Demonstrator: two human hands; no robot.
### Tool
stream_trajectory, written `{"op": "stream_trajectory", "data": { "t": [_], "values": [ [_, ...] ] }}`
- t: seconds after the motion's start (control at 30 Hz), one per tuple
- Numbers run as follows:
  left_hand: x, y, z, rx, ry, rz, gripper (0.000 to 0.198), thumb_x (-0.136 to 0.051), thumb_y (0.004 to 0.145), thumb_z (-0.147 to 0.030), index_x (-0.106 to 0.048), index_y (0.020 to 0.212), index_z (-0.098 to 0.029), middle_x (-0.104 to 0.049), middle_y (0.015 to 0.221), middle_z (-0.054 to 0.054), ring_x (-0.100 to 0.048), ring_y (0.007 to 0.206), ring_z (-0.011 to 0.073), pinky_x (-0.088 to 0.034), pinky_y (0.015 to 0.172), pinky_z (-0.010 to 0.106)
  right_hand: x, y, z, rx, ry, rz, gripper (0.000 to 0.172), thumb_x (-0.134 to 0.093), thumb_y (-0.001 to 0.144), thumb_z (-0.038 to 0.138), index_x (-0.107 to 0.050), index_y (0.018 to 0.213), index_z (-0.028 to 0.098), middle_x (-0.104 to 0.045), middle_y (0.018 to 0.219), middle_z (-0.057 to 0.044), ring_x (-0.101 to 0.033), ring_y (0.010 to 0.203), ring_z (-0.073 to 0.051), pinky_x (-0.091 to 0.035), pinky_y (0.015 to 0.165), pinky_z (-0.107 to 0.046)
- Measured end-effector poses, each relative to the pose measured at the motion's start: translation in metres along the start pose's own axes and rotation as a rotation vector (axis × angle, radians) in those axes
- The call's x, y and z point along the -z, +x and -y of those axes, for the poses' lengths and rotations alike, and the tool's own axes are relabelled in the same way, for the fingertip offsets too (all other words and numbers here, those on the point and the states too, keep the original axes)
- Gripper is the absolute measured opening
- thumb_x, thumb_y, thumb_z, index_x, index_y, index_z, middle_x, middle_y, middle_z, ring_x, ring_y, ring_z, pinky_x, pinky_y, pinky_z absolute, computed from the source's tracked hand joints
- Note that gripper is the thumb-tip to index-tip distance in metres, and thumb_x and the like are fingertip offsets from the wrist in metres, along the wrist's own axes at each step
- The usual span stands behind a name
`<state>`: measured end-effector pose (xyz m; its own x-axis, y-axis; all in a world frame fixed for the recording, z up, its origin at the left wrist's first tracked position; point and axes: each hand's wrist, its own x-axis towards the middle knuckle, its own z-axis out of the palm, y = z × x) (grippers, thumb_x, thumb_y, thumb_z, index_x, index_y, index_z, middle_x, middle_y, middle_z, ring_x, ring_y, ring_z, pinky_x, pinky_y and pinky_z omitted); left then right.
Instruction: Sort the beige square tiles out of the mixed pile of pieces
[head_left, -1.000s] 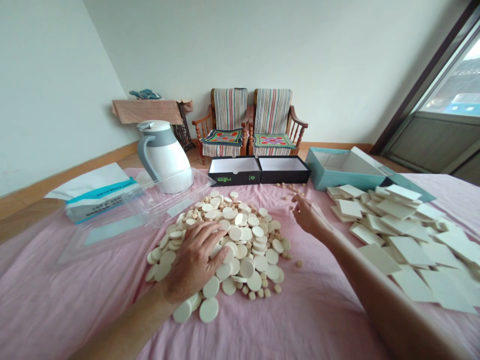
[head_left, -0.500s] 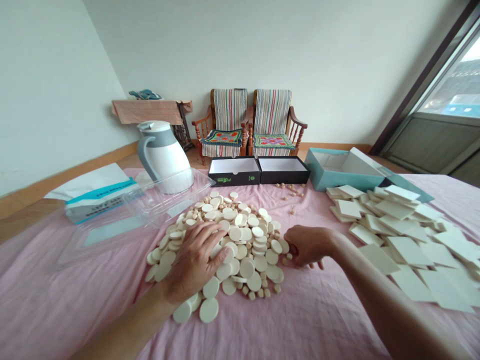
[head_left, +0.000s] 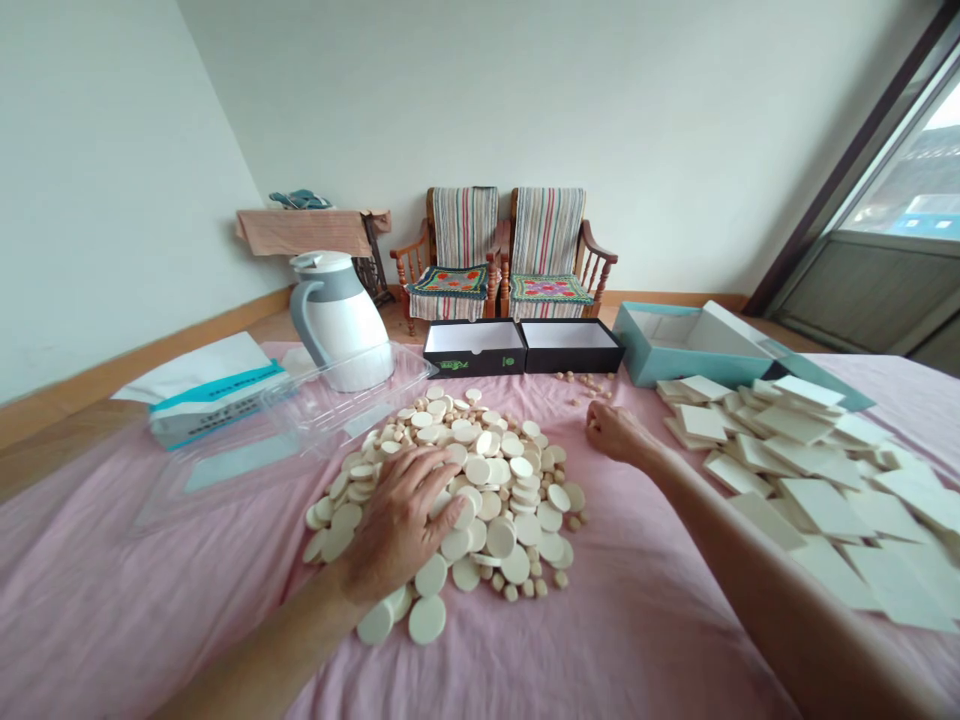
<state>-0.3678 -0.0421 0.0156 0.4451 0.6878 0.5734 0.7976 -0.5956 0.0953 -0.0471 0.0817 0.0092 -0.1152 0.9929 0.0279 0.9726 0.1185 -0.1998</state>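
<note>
A heap of pale round wooden discs [head_left: 501,538] mixed with small wooden cubes [head_left: 537,588] lies on the pink cloth. My left hand [head_left: 409,510] rests flat on the left part of the heap, fingers stretched out over the discs. Beyond the heap's right side, my right hand [head_left: 613,434] is closed just above the cloth; whatever its fingers hold is hidden. A few loose small wooden pieces [head_left: 589,384] lie just past it, in front of the black boxes.
Two black boxes with white insides [head_left: 574,360] stand at the back. A light blue box [head_left: 667,350] is behind square wooden tiles [head_left: 825,505] on the right. To the left are a white jug [head_left: 352,330], a clear plastic tray [head_left: 240,465] and a tissue pack [head_left: 217,400].
My right hand has moved from the heap's right edge forward, toward the loose pieces near the black boxes. My left hand stays on the discs. The view has shifted slightly.
</note>
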Motion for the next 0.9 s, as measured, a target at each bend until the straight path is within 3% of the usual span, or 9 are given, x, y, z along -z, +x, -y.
{"op": "stream_trajectory", "data": {
  "t": [0.1,0.17,0.27,0.33,0.4,0.47,0.57,0.77,0.9],
  "values": [
    [0.0,0.0,0.0,0.003,0.001,0.006,0.027,-0.055,0.089,-0.029,-0.06,0.113,-0.019,-0.062,0.117,0.008,-0.051,0.115,0.0243,-0.039,0.103,0.047,0.01,0.011,-0.002,0.022,0.036,0.032,0.014,-0.052,0.071,0.009,-0.064,0.075,0.014,-0.066,0.069,-0.008,-0.062,0.066,-0.018,-0.036,0.055,-0.024],
    [-0.001,0.0,0.001,0.0,0.003,0.008,0.027,-0.055,0.088,-0.029,-0.061,0.113,-0.019,-0.062,0.117,0.008,-0.051,0.115,0.0245,-0.039,0.102,0.047,0.02,0.018,-0.002,0.006,0.058,-0.002,0.017,-0.049,0.075,0.011,-0.064,0.084,0.013,-0.066,0.069,-0.006,-0.061,0.063,-0.015,-0.037,0.055,-0.023],
    [0.0,0.0,0.001,-0.009,0.009,-0.007,0.026,-0.055,0.088,-0.029,-0.061,0.111,-0.019,-0.063,0.116,0.009,-0.052,0.114,0.0248,-0.039,0.102,0.047,0.028,0.02,0.003,-0.053,0.094,-0.173,0.027,-0.045,0.083,0.019,-0.058,0.106,0.012,-0.067,0.079,-0.007,-0.061,0.07,-0.016,-0.037,0.058,-0.023],
    [0.003,0.001,-0.002,-0.027,0.013,-0.048,0.024,-0.056,0.088,-0.027,-0.062,0.11,-0.019,-0.064,0.114,0.008,-0.053,0.113,0.0242,-0.039,0.103,0.046,0.027,0.013,0.009,-0.053,0.161,-0.246,0.024,-0.046,0.083,0.023,-0.058,0.101,0.014,-0.067,0.078,-0.006,-0.061,0.069,-0.016,-0.038,0.058,-0.023],
    [0.007,0.002,-0.005,-0.055,0.012,-0.105,0.022,-0.057,0.087,-0.024,-0.062,0.108,-0.018,-0.065,0.112,0.008,-0.055,0.11,0.0228,-0.039,0.103,0.046,0.021,-0.001,0.016,0.028,0.26,-0.159,0.016,-0.046,0.081,0.019,-0.061,0.086,0.015,-0.065,0.07,-0.004,-0.059,0.061,-0.014,-0.038,0.055,-0.022],
    [0.011,0.004,-0.008,-0.082,0.005,-0.158,0.019,-0.057,0.086,-0.02,-0.062,0.105,-0.018,-0.066,0.109,0.007,-0.057,0.108,0.0217,-0.039,0.103,0.045,0.014,-0.018,0.022,0.187,0.339,0.023,0.012,-0.049,0.076,0.015,-0.061,0.076,0.016,-0.065,0.068,-0.003,-0.059,0.059,-0.012,-0.039,0.055,-0.021],
    [0.012,0.005,-0.01,-0.11,-0.012,-0.211,0.017,-0.058,0.085,-0.018,-0.063,0.101,-0.018,-0.068,0.105,0.006,-0.059,0.105,0.0209,-0.04,0.102,0.044,0.007,-0.04,0.029,0.363,0.395,0.158,0.014,-0.054,0.07,0.013,-0.063,0.081,0.016,-0.067,0.077,-0.003,-0.06,0.067,-0.013,-0.042,0.06,-0.021],
    [0.01,0.011,-0.006,-0.083,-0.041,-0.256,0.012,-0.059,0.084,-0.016,-0.063,0.095,-0.018,-0.069,0.1,0.005,-0.06,0.099,0.0201,-0.043,0.097,0.042,0.004,-0.054,0.032,0.385,0.366,0.118,0.014,-0.053,0.071,0.011,-0.062,0.08,0.016,-0.066,0.078,-0.004,-0.058,0.067,-0.013,-0.042,0.06,-0.022],
    [0.017,0.018,-0.019,-0.087,-0.024,-0.181,0.012,-0.057,0.085,-0.018,-0.063,0.096,-0.017,-0.068,0.102,0.007,-0.058,0.101,0.0219,-0.044,0.094,0.042,0.001,-0.05,0.021,0.316,0.339,0.028,0.009,-0.057,0.067,0.011,-0.06,0.071,0.018,-0.065,0.069,-0.001,-0.056,0.061,-0.013,-0.039,0.055,-0.022]
  ]
}}
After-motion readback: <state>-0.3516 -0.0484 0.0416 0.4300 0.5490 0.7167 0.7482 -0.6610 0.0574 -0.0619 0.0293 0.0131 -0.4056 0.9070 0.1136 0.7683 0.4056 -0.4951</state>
